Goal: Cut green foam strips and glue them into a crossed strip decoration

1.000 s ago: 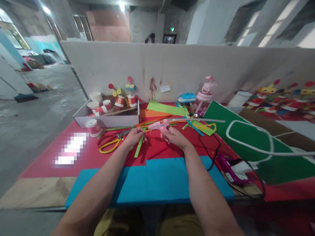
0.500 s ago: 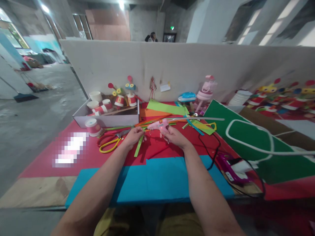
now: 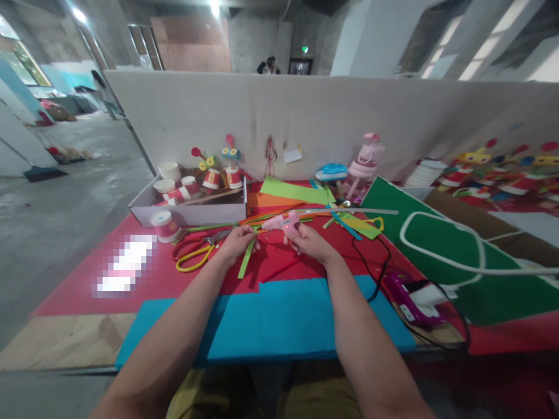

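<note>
My right hand [image 3: 304, 240] is wrapped round the grip of a pink glue gun [image 3: 282, 223], its nozzle pointing left. A long clear glue stick [image 3: 349, 211] shows behind the gun, running to the right. My left hand [image 3: 239, 241] pinches a light green paper strip [image 3: 247, 260] that hangs down toward the red sheet. The nozzle is close to the left fingertips; whether it touches the strip I cannot tell. Beside my left wrist lie scissors [image 3: 195, 256] with yellow and red handles.
A white box [image 3: 196, 215] holds paper cups and cup figures. Near it stands a paper cup [image 3: 164, 226]. Coloured paper strips [image 3: 353, 224] lie at the back. On the right are a purple power strip [image 3: 413, 302], a black cord [image 3: 384, 265] and a green board [image 3: 437, 244]. Blue paper [image 3: 279, 320] covers the front.
Both hands, the glue gun and the green strip look unmoved. In the far left background, a person has come into view beside the partition.
</note>
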The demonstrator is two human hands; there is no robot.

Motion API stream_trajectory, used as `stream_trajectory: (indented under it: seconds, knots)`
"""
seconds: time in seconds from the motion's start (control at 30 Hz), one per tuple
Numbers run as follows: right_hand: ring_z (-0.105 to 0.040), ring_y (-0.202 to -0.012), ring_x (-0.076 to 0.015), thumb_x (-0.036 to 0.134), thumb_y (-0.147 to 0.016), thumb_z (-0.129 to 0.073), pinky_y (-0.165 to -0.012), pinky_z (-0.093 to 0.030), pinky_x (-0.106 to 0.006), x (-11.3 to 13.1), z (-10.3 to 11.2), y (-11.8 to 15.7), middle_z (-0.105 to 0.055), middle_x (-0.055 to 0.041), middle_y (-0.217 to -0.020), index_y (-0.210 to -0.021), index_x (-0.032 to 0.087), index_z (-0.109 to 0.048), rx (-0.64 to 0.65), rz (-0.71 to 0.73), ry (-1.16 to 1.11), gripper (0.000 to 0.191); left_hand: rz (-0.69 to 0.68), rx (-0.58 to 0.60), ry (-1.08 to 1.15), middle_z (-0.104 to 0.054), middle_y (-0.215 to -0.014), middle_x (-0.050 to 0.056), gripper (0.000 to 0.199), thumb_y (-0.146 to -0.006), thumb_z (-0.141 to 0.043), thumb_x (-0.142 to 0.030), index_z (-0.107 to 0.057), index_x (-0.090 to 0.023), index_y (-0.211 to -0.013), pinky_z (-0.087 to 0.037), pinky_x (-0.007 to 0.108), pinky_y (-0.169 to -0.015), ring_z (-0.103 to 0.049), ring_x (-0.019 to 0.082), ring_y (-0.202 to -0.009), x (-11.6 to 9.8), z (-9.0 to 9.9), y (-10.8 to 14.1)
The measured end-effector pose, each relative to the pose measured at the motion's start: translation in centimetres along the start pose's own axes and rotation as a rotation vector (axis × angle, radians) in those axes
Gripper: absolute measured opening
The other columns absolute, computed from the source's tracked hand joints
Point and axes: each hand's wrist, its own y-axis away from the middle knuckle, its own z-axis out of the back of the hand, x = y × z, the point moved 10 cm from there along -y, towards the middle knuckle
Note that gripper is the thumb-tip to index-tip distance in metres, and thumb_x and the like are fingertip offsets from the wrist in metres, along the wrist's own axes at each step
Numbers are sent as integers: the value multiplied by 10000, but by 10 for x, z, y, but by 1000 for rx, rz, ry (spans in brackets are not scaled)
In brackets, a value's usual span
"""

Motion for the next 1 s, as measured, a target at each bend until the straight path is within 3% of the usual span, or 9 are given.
stream_trajectory:
  seconds: [0.33,0.5,0.6,0.73,0.87,1.0]
  knots:
    - [-431,-477,-91,564,-853,-471,-466,-352,-211,-1,1,1,-472,39,-551,-799,167,-557,2,-20,-3,410,22,-2,23,-613,-485,2,174,-742,-610,-225,-444,-184,-711,-376,194,-428,-518,103,-389,0,-1,1]
    - [-461,-477,-85,483,-820,-562,-445,-380,-206,-7,19,5,-640,-14,-732,-968,169,-562,-72,-79,-35,347,34,-23,73,-608,-496,-8,159,-775,-581,-211,-432,-184,-729,-396,184,-449,-513,91,-401,0,1,2]
    - [-488,-478,-91,435,-787,-622,-426,-399,-204,-20,33,9,-681,-40,-816,-1042,175,-542,-98,-142,-41,373,37,-31,91,-615,-521,-6,151,-800,-572,-246,-443,-180,-756,-410,187,-459,-525,92,-416,2,4,1]
    - [-518,-507,-111,425,-793,-615,-464,-429,-226,-50,56,18,-655,-56,-730,-915,149,-578,-182,-311,-56,304,41,-40,87,-622,-545,-1,136,-816,-560,-265,-464,-173,-784,-428,197,-471,-530,94,-423,3,8,0]
    - [-504,-534,-129,519,-792,-580,-485,-383,-235,-70,76,27,-608,-35,-649,-872,141,-615,-277,-413,94,387,40,-38,76,-622,-550,-2,134,-811,-562,-265,-468,-172,-792,-429,198,-469,-527,93,-423,3,7,0]
    - [-505,-539,-145,599,-803,-512,-527,-377,-257,-82,84,31,-605,-48,-647,-887,141,-625,-253,-463,270,479,40,-29,68,-623,-553,2,126,-805,-562,-252,-468,-170,-794,-427,197,-473,-529,94,-426,0,5,2]
